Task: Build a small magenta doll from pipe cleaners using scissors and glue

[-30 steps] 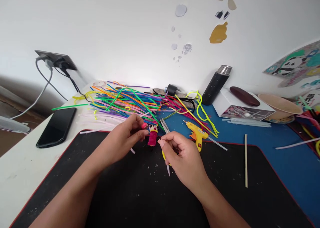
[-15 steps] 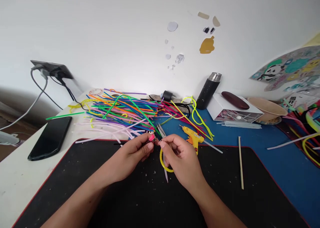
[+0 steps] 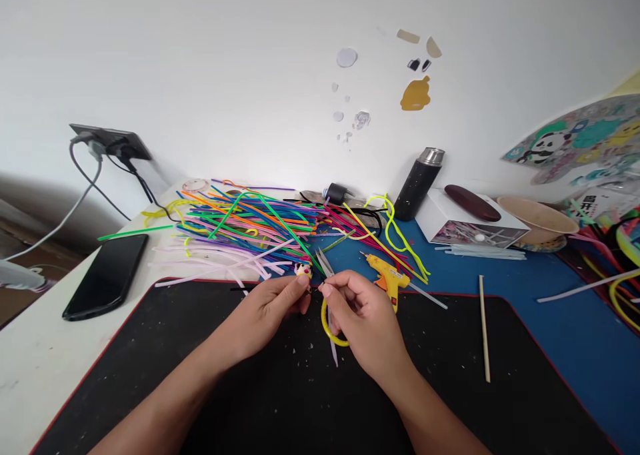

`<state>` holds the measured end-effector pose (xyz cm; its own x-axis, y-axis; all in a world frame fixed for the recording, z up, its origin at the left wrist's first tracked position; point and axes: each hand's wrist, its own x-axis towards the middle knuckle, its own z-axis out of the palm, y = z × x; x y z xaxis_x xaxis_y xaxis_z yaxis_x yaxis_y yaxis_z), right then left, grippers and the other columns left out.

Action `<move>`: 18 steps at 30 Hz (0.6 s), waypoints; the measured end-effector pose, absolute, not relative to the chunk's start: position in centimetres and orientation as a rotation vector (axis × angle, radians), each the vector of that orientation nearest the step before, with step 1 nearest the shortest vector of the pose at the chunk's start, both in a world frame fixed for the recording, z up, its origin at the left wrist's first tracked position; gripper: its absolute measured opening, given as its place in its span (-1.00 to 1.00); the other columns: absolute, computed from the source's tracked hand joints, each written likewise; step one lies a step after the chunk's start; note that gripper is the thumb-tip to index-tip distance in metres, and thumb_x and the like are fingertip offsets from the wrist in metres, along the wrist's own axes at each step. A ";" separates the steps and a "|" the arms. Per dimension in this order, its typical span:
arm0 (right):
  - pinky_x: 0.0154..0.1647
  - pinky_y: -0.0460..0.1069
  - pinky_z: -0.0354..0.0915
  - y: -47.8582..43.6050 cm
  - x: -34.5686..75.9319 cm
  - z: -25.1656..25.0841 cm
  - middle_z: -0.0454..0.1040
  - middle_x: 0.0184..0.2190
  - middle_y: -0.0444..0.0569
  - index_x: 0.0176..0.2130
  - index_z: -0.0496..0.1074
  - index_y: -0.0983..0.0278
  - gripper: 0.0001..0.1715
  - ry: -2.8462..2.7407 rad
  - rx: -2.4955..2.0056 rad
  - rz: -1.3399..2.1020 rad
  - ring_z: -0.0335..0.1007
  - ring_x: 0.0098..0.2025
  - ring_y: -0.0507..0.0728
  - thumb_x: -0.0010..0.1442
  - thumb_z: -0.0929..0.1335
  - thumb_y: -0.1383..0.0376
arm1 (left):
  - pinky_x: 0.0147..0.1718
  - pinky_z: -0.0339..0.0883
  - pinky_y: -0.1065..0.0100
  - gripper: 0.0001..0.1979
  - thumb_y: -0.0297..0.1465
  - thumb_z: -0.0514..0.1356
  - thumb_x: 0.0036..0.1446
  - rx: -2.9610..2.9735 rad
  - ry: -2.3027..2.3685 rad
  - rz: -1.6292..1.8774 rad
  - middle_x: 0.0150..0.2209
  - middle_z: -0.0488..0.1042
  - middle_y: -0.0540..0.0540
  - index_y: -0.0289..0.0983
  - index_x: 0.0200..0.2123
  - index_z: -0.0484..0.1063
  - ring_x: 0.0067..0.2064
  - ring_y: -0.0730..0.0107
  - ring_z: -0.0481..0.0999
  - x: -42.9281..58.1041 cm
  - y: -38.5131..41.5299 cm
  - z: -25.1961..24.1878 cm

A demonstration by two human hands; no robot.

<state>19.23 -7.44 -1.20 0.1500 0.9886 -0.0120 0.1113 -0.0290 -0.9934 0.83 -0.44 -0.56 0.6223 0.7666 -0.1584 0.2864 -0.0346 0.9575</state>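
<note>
My left hand (image 3: 273, 306) is closed in a pinch on a small pipe-cleaner figure (image 3: 303, 270) with a pale head, held just above the black mat (image 3: 250, 402). My right hand (image 3: 363, 315) is closed round small scissors with yellow handles (image 3: 327, 318); the blades (image 3: 324, 263) point up and away beside the figure. The thumb and forefinger of that hand touch the figure's side. A big heap of coloured pipe cleaners (image 3: 240, 225) lies just behind both hands.
A yellow glue gun (image 3: 387, 280) lies right of my hands. A black phone (image 3: 107, 275) rests at the left, a thin wooden stick (image 3: 484, 328) at the right. At the back stand a dark flask (image 3: 417, 183), a white box (image 3: 470, 223) and a paper bowl (image 3: 537, 218).
The figure's pink body was in full view a second ago; now my left fingers cover most of it. Both hands have drawn together and slightly nearer to me.
</note>
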 end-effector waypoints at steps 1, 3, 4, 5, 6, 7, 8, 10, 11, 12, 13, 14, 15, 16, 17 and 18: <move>-0.54 -0.08 0.20 -7.5 19.2 -1.2 0.33 -0.62 -0.26 -0.24 0.51 0.22 -0.73 -1.173 -1.373 1.054 0.28 -0.59 0.02 0.43 0.41 0.09 | -0.35 0.07 0.30 -0.37 0.14 -0.04 0.48 1.617 0.897 0.478 -0.45 0.25 0.05 -0.23 -0.43 0.35 -0.38 0.35 0.21 0.9 -0.5 -0.6; -0.53 -0.08 0.19 -7.5 19.2 -1.2 0.32 -0.62 -0.26 -0.24 0.51 0.21 -0.72 -1.181 -1.371 1.047 0.28 -0.59 0.03 0.43 0.41 0.08 | -0.36 0.05 0.29 -0.37 0.15 -0.05 0.47 1.613 0.901 0.478 -0.47 0.23 0.06 -0.22 -0.44 0.33 -0.39 0.35 0.18 0.9 -0.5 -0.6; -0.53 -0.08 0.19 -7.5 19.1 -1.2 0.32 -0.62 -0.26 -0.24 0.50 0.21 -0.72 -1.185 -1.371 1.040 0.27 -0.59 0.03 0.43 0.41 0.09 | -0.37 0.04 0.29 -0.37 0.15 -0.05 0.46 1.604 0.901 0.479 -0.47 0.22 0.06 -0.21 -0.44 0.32 -0.40 0.35 0.17 0.9 -0.6 -0.5; -0.53 -0.08 0.19 -7.5 19.1 -1.1 0.32 -0.62 -0.26 -0.25 0.50 0.21 -0.73 -1.191 -1.373 1.031 0.27 -0.59 0.03 0.42 0.41 0.09 | -0.38 0.04 0.28 -0.37 0.16 -0.06 0.46 1.594 0.899 0.478 -0.48 0.20 0.06 -0.21 -0.45 0.31 -0.41 0.35 0.16 1.0 -0.6 -0.5; -0.53 -0.08 0.19 -7.4 19.1 -1.1 0.32 -0.61 -0.26 -0.25 0.50 0.21 -0.74 -1.197 -1.378 1.019 0.26 -0.58 0.03 0.42 0.41 0.10 | -0.39 0.03 0.28 -0.36 0.16 -0.07 0.45 1.584 0.900 0.477 -0.49 0.19 0.07 -0.20 -0.46 0.30 -0.42 0.35 0.14 1.0 -0.6 -0.5; -0.53 -0.08 0.19 -7.4 19.0 -1.0 0.32 -0.61 -0.25 -0.25 0.50 0.21 -0.74 -1.204 -1.382 1.006 0.26 -0.58 0.03 0.41 0.41 0.10 | -0.40 0.03 0.27 -0.37 0.16 -0.07 0.44 1.576 0.903 0.475 -0.50 0.18 0.07 -0.20 -0.47 0.29 -0.43 0.35 0.13 1.1 -0.7 -0.4; -0.53 -0.08 0.19 -7.4 19.0 -1.0 0.31 -0.61 -0.25 -0.26 0.50 0.21 -0.74 -1.213 -1.386 0.993 0.26 -0.58 0.03 0.41 0.41 0.10 | -0.40 0.03 0.27 -0.37 0.16 -0.07 0.43 1.571 0.909 0.473 -0.50 0.18 0.07 -0.19 -0.48 0.28 -0.43 0.35 0.13 1.1 -0.7 -0.4; -0.53 -0.07 0.18 -7.3 18.9 -1.0 0.31 -0.61 -0.24 -0.26 0.50 0.21 -0.73 -1.227 -1.395 0.975 0.26 -0.57 0.04 0.40 0.40 0.10 | -0.40 0.04 0.27 -0.38 0.15 -0.05 0.41 1.566 0.925 0.470 -0.51 0.18 0.07 -0.19 -0.48 0.28 -0.44 0.35 0.14 1.2 -0.7 -0.3; -0.54 -0.07 0.18 -7.3 18.9 -1.0 0.30 -0.61 -0.24 -0.27 0.50 0.21 -0.73 -1.232 -1.400 0.968 0.26 -0.57 0.04 0.40 0.40 0.09 | -0.40 0.05 0.27 -0.39 0.15 -0.05 0.40 1.566 0.932 0.469 -0.51 0.18 0.07 -0.19 -0.49 0.27 -0.44 0.35 0.15 1.2 -0.7 -0.2; -0.54 -0.07 0.18 -7.4 18.9 -1.0 0.30 -0.61 -0.24 -0.27 0.50 0.21 -0.73 -1.235 -1.406 0.963 0.26 -0.57 0.04 0.40 0.40 0.09 | -0.40 0.05 0.27 -0.40 0.14 -0.05 0.40 1.567 0.939 0.469 -0.51 0.18 0.07 -0.19 -0.49 0.27 -0.44 0.35 0.15 1.3 -0.7 -0.2; -0.54 -0.07 0.19 -7.4 18.8 -1.0 0.30 -0.60 -0.24 -0.27 0.50 0.21 -0.73 -1.237 -1.412 0.960 0.26 -0.57 0.04 0.39 0.40 0.09 | -0.40 0.05 0.26 -0.41 0.13 -0.05 0.40 1.570 0.942 0.469 -0.52 0.18 0.07 -0.18 -0.50 0.26 -0.44 0.35 0.14 1.3 -0.7 -0.1; -0.54 -0.07 0.19 -7.4 18.8 -1.0 0.29 -0.60 -0.24 -0.28 0.50 0.21 -0.73 -1.238 -1.417 0.959 0.27 -0.57 0.05 0.39 0.40 0.09 | -0.40 0.05 0.26 -0.42 0.11 -0.06 0.39 1.570 0.943 0.469 -0.52 0.17 0.07 -0.18 -0.51 0.25 -0.45 0.35 0.14 1.3 -0.7 -0.1; -0.54 -0.07 0.20 -7.5 18.7 -0.9 0.29 -0.59 -0.23 -0.28 0.50 0.21 -0.73 -1.239 -1.420 0.959 0.27 -0.57 0.05 0.38 0.39 0.09 | -0.41 0.05 0.26 -0.42 0.10 -0.07 0.39 1.570 0.942 0.470 -0.53 0.17 0.07 -0.17 -0.52 0.23 -0.45 0.35 0.13 1.4 -0.7 0.0; -0.55 -0.07 0.20 -7.5 18.7 -0.9 0.28 -0.58 -0.23 -0.28 0.50 0.21 -0.72 -1.241 -1.423 0.960 0.28 -0.57 0.05 0.38 0.39 0.09 | -0.41 0.04 0.25 -0.43 0.09 -0.07 0.39 1.566 0.941 0.471 -0.54 0.16 0.07 -0.16 -0.53 0.22 -0.46 0.35 0.12 1.4 -0.7 0.0; -0.55 -0.06 0.21 -7.5 18.6 -0.8 0.28 -0.58 -0.23 -0.28 0.50 0.21 -0.72 -1.244 -1.427 0.961 0.28 -0.56 0.05 0.37 0.39 0.08 | -0.42 0.04 0.25 -0.44 0.08 -0.06 0.38 1.561 0.940 0.469 -0.54 0.15 0.07 -0.16 -0.53 0.21 -0.46 0.35 0.12 1.4 -0.8 0.1; -0.55 -0.06 0.22 -7.5 18.6 -0.8 0.27 -0.58 -0.23 -0.28 0.51 0.21 -0.72 -1.247 -1.431 0.962 0.28 -0.56 0.05 0.37 0.39 0.08 | -0.42 0.04 0.25 -0.45 0.08 -0.05 0.37 1.556 0.941 0.466 -0.54 0.15 0.07 -0.16 -0.53 0.21 -0.46 0.35 0.12 1.4 -0.8 0.1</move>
<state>18.62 -7.51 -0.81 0.1629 0.9861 0.0326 0.2187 -0.0039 -0.9758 1.44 -0.79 0.14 0.5928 0.7774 -0.2102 0.3044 0.0253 0.9522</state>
